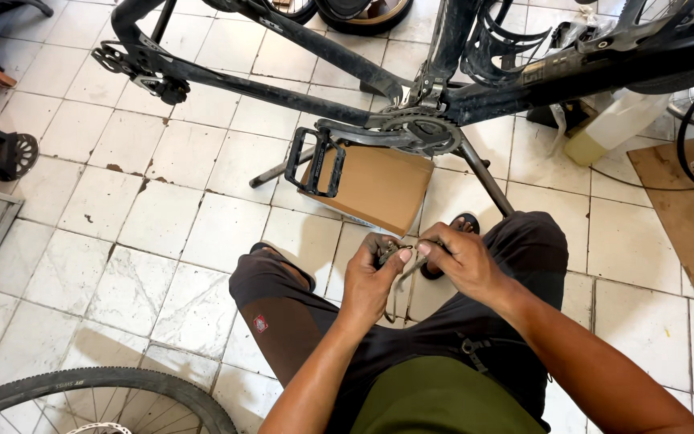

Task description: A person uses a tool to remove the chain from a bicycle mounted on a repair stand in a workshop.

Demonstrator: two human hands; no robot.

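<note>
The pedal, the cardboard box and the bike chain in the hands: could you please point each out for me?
pedal point(315, 163), head view, on its black cage frame.
cardboard box point(379, 189), head view, on its brown top face.
bike chain point(399, 277), head view, on the loop hanging between left hand point(371, 277) and right hand point(463, 257).

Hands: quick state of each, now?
Left hand: closed, pinching a bicycle chain.
Right hand: closed, pinching the same chain.

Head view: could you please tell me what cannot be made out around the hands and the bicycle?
- Small dark part pinched between left hand and right hand: mostly covered by fingers, kind unclear.
- Bicycle frame: cut off by the top edge.
- Wheel: cut off by the bottom edge.
- Cardboard box: partly hidden behind pedal and crank.
</note>
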